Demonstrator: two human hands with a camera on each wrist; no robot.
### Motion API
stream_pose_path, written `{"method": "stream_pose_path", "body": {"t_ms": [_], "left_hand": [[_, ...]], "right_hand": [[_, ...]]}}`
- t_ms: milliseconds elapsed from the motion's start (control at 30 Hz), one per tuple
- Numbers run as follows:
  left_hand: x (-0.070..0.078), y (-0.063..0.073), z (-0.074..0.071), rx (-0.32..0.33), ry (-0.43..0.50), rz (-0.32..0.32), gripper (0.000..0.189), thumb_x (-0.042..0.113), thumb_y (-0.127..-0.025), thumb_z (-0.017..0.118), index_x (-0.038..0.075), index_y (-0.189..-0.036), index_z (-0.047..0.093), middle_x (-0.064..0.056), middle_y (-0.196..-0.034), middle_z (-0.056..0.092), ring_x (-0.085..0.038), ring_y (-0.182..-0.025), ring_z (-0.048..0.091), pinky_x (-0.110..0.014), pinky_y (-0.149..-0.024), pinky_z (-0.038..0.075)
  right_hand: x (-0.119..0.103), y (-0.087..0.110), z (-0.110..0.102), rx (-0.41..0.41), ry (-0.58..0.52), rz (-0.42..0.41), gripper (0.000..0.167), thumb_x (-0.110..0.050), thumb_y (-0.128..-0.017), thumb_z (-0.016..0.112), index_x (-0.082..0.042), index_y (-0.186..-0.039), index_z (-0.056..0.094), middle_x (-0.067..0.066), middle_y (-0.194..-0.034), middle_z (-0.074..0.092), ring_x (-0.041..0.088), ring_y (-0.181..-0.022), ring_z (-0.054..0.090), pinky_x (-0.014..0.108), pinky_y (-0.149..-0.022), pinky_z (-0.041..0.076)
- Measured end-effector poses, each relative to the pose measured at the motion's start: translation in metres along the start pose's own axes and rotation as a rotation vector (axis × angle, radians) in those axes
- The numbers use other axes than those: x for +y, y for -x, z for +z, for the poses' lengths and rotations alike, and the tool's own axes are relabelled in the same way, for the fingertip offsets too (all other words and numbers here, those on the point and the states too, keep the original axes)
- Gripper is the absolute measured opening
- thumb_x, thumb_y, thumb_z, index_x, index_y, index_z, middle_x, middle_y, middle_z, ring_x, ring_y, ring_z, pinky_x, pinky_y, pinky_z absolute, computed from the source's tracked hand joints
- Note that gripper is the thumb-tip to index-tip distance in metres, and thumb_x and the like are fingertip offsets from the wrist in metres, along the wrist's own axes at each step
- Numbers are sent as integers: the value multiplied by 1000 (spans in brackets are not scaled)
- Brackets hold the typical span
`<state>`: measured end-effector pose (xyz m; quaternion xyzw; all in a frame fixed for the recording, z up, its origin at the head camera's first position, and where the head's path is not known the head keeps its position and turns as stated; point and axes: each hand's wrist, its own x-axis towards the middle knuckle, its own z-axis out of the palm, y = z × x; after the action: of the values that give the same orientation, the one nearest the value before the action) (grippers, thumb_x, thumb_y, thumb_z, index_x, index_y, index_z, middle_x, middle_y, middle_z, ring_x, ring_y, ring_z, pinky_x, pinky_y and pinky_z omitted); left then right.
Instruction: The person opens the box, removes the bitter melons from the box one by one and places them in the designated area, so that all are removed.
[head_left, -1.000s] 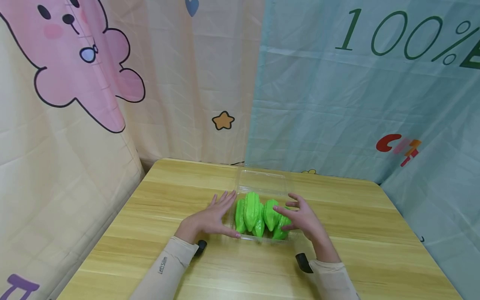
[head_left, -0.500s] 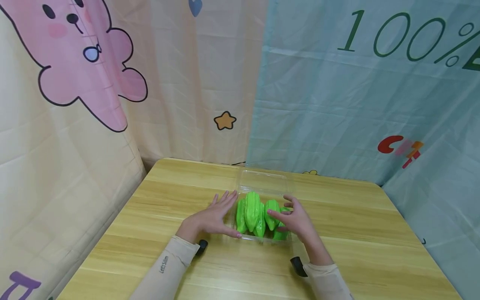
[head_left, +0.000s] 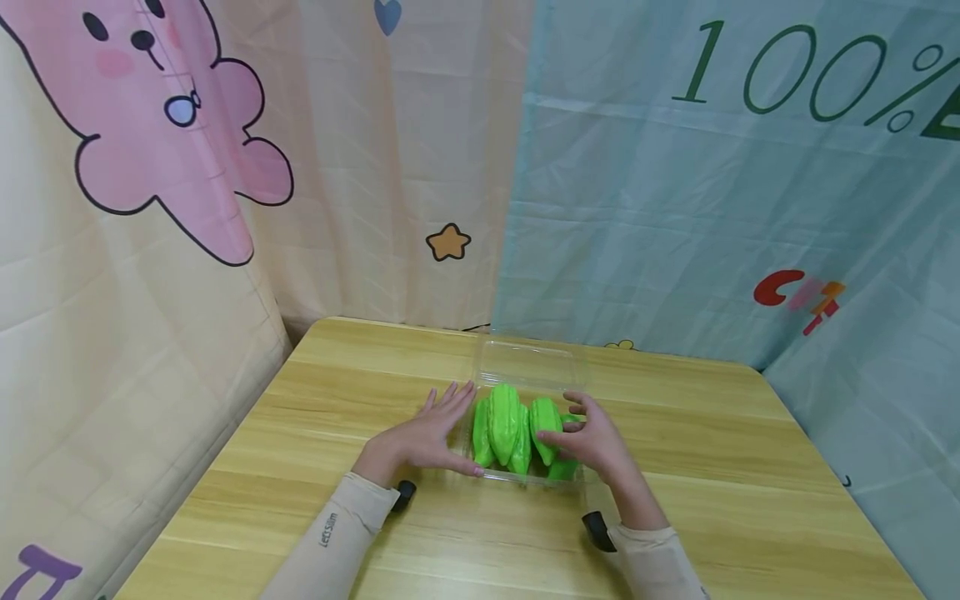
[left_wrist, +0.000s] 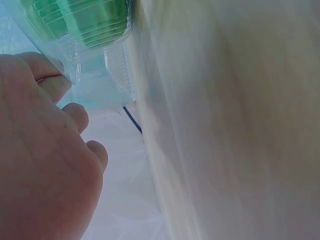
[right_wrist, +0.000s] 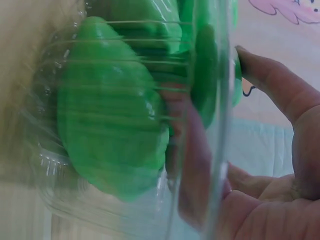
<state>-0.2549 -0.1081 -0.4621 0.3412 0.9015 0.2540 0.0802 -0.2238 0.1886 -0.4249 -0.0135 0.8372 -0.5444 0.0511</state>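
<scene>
Several bright green ribbed star fruit [head_left: 503,423] sit side by side in a clear plastic clamshell container [head_left: 517,478]. My right hand [head_left: 596,435] reaches in over the right side and pinches the fourth star fruit [head_left: 545,417] from the left, thumb on its near face. In the right wrist view, a finger behind the clear wall lies against that fruit's underside, and another star fruit [right_wrist: 110,115] rests lower in the container. My left hand [head_left: 420,437] steadies the container's left side, fingers spread and fairly straight, its thumb at the front left corner.
The container's transparent lid [head_left: 525,363] is folded back toward the far table edge. Underneath is a wooden table [head_left: 360,367]. Printed curtains [head_left: 630,192] hang around its back and sides. A black wrist-camera mount shows at each wrist.
My right hand has moved left and inward from above the rightmost star fruit, and its thumb has come onto the fourth one, which has shifted slightly. The left hand stays in place.
</scene>
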Motion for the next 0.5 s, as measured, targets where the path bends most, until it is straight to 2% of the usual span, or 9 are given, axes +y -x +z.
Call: {"method": "stream_pose_path", "body": {"t_ms": [167, 367, 500], "left_hand": [[1, 0, -1, 1, 4, 9, 133, 77, -75, 69, 7, -162, -3, -6, -168, -10, -32, -152, -11, -54, -119, -9], [1, 1, -1, -6, 1, 5, 132, 77, -75, 69, 8, -162, -3, 1, -166, -14, -32, -152, -11, -53, -119, -10], [1, 1, -1, -5, 9, 3, 132, 76, -75, 70, 8, -162, -3, 2, -166, -14, -26, -151, -14, -53, -119, -10]], "right_hand": [[-1, 2, -4, -22, 20, -7, 86, -12, -77, 90, -1, -148, 43, 34, -148, 38, 49, -125, 51, 44, -78, 60], [-2, 4, -5, -32, 94, -46, 81, -10, -74, 91, 1, -143, 50, 31, -138, 52, 44, -117, 58, 45, -81, 58], [-3, 5, -6, -47, 107, -69, 77, -10, -76, 89, 2, -142, 51, 28, -131, 59, 42, -114, 60, 45, -82, 58]]}}
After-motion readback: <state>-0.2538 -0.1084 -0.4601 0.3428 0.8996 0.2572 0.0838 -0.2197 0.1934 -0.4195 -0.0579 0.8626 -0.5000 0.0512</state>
